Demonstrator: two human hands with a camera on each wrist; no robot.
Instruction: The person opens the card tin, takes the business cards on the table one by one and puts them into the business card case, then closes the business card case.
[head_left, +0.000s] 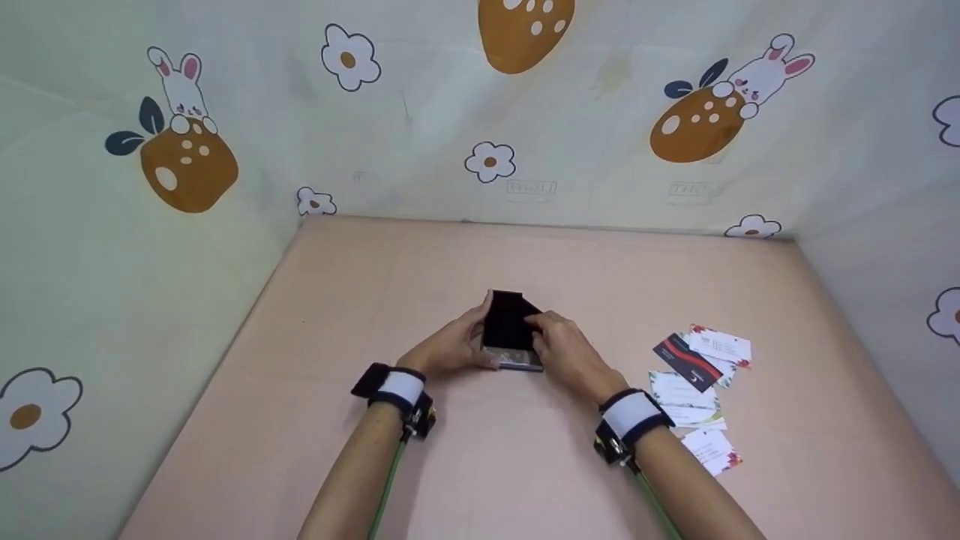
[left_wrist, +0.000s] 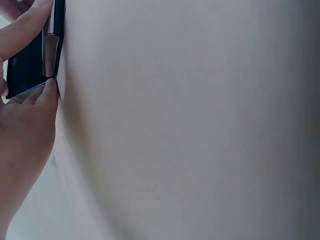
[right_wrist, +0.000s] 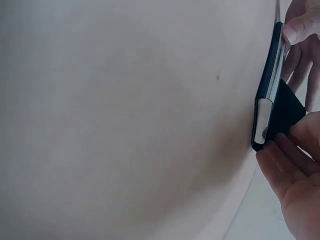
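Note:
A small black card case (head_left: 510, 319) stands propped up over the middle of the table, its dark cover raised and a shiny strip along its near edge. My left hand (head_left: 454, 341) grips its left side, with the thumb at the near corner. On the right, my right hand (head_left: 566, 349) pinches the edge of the dark cover between thumb and fingers. The right wrist view shows the case (right_wrist: 263, 120) from its end, with a silvery box-like edge inside dark covers. Part of the case (left_wrist: 25, 70) shows at the left edge of the left wrist view.
To the right lie several loose cards: a dark card with a red stripe (head_left: 686, 361), a white card with red flowers (head_left: 721, 346), and a lower white card (head_left: 709, 450) near the right forearm. A patterned cloth wall (head_left: 420, 135) encloses the pinkish table (head_left: 360, 262).

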